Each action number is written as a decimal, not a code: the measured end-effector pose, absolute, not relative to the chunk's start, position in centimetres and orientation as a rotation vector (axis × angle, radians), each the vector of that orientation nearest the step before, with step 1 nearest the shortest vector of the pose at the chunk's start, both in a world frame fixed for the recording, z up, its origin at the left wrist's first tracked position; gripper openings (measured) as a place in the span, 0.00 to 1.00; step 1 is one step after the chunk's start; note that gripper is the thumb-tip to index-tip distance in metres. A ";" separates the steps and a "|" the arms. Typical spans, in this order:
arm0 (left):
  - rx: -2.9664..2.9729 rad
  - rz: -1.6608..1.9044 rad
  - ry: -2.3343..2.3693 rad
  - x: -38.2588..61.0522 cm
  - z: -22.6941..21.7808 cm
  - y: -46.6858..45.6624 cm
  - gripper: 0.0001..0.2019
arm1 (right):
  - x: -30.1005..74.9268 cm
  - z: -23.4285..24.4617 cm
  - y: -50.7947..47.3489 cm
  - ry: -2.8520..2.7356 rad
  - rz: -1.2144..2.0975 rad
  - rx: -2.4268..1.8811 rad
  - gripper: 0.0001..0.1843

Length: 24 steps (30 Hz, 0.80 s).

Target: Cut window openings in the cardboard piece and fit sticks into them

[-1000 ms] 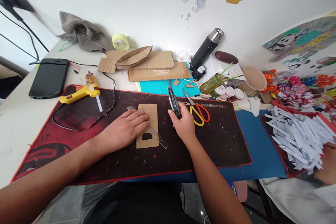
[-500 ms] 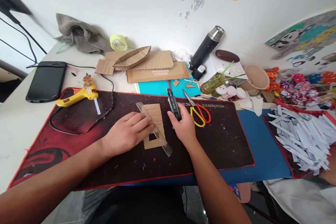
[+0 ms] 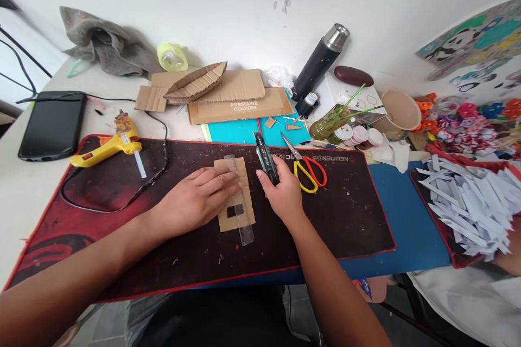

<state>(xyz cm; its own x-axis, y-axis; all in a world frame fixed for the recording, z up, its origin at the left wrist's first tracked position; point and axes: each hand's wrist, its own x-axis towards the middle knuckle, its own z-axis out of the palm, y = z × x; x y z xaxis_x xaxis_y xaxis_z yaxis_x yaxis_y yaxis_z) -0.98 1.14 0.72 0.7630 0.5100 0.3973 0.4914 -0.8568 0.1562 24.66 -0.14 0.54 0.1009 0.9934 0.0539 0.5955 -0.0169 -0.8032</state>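
Note:
A small cardboard piece (image 3: pixel 223 222) with a square cut-out lies on the desk mat. Across it runs a clear plastic ruler (image 3: pixel 246 233), nearly upright in the view. My left hand (image 3: pixel 199 195) grips the ruler from the left, fingers over it and against the cardboard; its thumb is mostly hidden. To the right, my right hand (image 3: pixel 285 190) is closed around a dark green utility knife (image 3: pixel 265 157), which points away from me, apart from the cardboard. I cannot make out whether its blade is out. Scissors (image 3: pixel 307 171) with yellow and red handles lie just beyond that hand.
At left are a yellow glue gun (image 3: pixel 108 149) with its cord and a black phone-like slab (image 3: pixel 52 124). Behind the mat (image 3: pixel 334 217) sit cardboard pieces (image 3: pixel 244 111), a thermos (image 3: pixel 321 62) and paint jars (image 3: pixel 358 135). White paper strips (image 3: pixel 472 206) are heaped at right, near another person's sleeve.
The ruler has turned from a slant to nearly straight along the cardboard, moved by my left hand. My right hand keeps the knife in about the same place. The camera view has shifted slightly.

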 end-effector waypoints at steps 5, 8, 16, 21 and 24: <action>2.893 0.654 0.824 -0.9 0.4 1.6 0.16 | 24.6 0.7 -0.1 -1.574 0.738 -1.700 0.21; 2.890 0.667 0.806 -1.1 0.1 1.8 0.16 | 24.6 0.8 -0.2 -1.583 0.740 -1.701 0.21; 2.811 0.628 0.791 -1.6 -0.1 1.7 0.19 | 25.0 0.0 -0.3 -1.526 0.834 -1.633 0.24; 2.793 0.599 0.837 -1.5 -0.2 1.4 0.22 | 25.1 0.0 -0.3 -1.486 0.886 -1.625 0.24; 2.825 0.587 0.873 -1.0 -0.1 1.2 0.22 | 25.1 0.2 -0.3 -1.482 0.892 -1.637 0.25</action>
<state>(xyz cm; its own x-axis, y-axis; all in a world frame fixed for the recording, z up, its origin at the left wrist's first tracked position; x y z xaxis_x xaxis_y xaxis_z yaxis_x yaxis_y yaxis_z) -0.96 1.21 -0.13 0.7575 0.5652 0.3266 0.5159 -0.8249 0.2311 25.09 -0.25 0.16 0.0901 0.9958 -0.0154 0.4795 -0.0569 -0.8757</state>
